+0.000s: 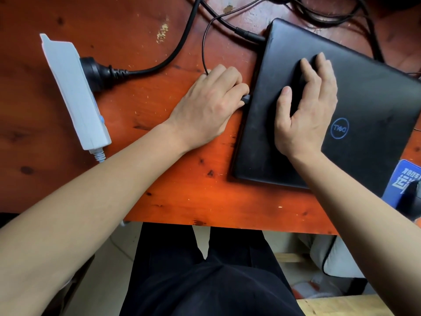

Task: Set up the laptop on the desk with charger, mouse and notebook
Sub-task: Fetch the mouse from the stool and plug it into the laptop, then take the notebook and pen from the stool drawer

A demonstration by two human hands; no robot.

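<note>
On the reddish wooden desk [159, 192], a closed black laptop [364, 106] lies flat, turned at an angle so its left edge runs diagonally toward the near edge of the desk. The right hand [303, 110] rests palm-down on the lid, fingers spread apart and flat, thumb angled out toward the left edge, pressing on the lid and gripping nothing. Its forearm comes up from the lower right, crossing the laptop's near corner.

The left hand [209, 103] sits just beside the laptop's left edge, knuckles up, fingers curled together and pinched on a small dark plug [246, 99] that touches the side of the machine. How far the plug sits in its port cannot be told. A thin black cable [203, 46] loops up from behind this hand toward the far side of the desk. The left forearm stretches in from the lower left.

Farther along the same edge, a thicker charger plug [249, 35] is seated in the laptop's far left corner. A white power strip [75, 92] lies well to the left, a black mains plug [95, 73] in it. At the right edge, a blue mouse pad [401, 179] carries a dark mouse [413, 197], only partly in view.
</note>
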